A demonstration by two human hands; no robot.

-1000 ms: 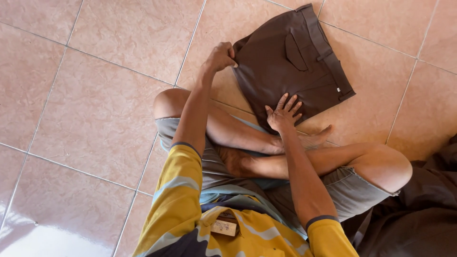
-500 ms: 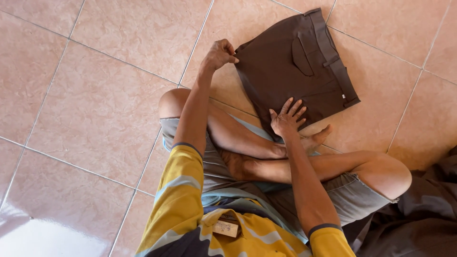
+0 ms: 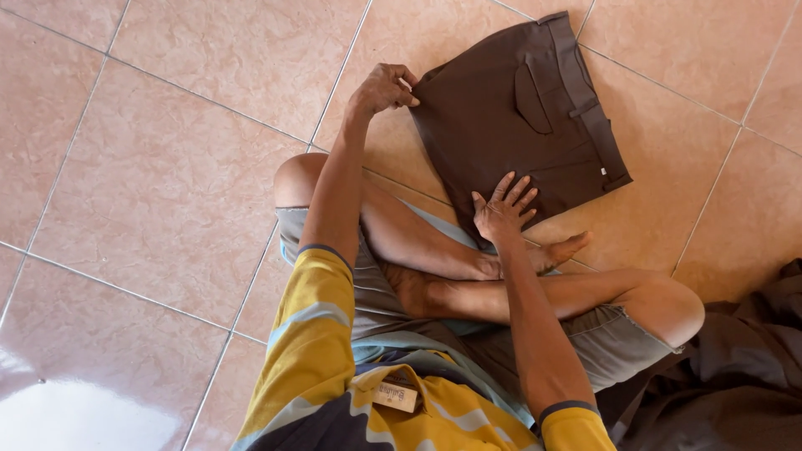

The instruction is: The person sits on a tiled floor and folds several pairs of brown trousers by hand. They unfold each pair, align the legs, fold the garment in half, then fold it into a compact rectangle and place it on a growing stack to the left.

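Tiles (image 3: pixel 167 184) of pink floor are filling the left side. Low in the middle, a small tan rectangular tag (image 3: pixel 395 395) is hanging on the yellow striped shirt (image 3: pixel 317 351). Left hand (image 3: pixel 380 88) is pinching the near corner of the folded brown shorts (image 3: pixel 518 125); right hand (image 3: pixel 504 209) is lying flat on them, fingers spread. Since half a second ago, the shorts are lying a little more squared up. Their long axis is running up-right, waistband (image 3: pixel 589 100) facing right. Dark cloth (image 3: pixel 743 376) is lying at the far right.

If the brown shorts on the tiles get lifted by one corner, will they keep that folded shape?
Probably not: the brown shorts look like soft cloth lying flat, so they would likely droop and unfold. The left hand pinches a corner easily, suggesting lightness. They might slide on the glossy floor.
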